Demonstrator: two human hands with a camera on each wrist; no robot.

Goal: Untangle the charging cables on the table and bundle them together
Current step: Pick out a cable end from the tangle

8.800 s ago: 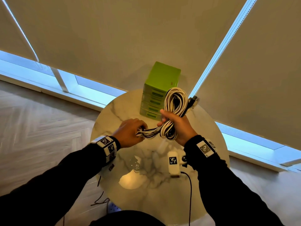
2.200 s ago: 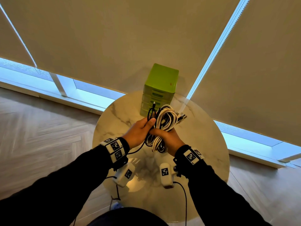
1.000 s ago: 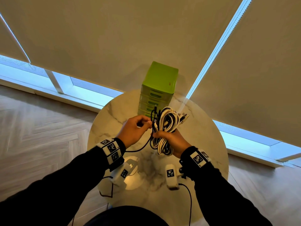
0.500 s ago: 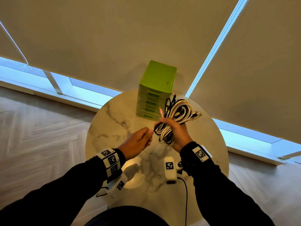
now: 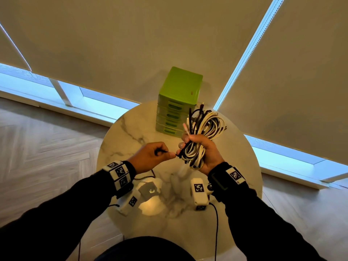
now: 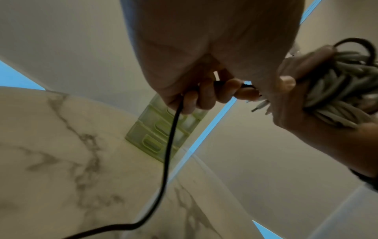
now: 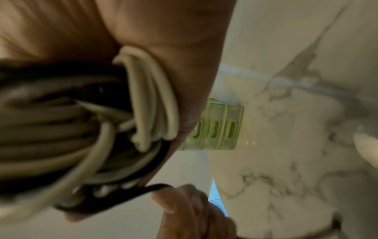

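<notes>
Head view: the right hand (image 5: 204, 153) has its fingers curled round a looped bundle of white and black charging cables (image 5: 203, 129), held above the round marble desk (image 5: 122, 132). The left hand (image 5: 150, 157) pinches a thin black cable end (image 5: 172, 152) just beside the bundle. A green plastic drawer box (image 5: 178, 98) stands at the desk's far edge.

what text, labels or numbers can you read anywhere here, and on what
No readable words or numbers in any view.
Square black-and-white coded markers, patterns rather than text, sit on the wrist bands and wrist camera units.
Small red mark on top of the green drawer box: too small to read.
Cable bundle in the right hand: no print visible.
</notes>
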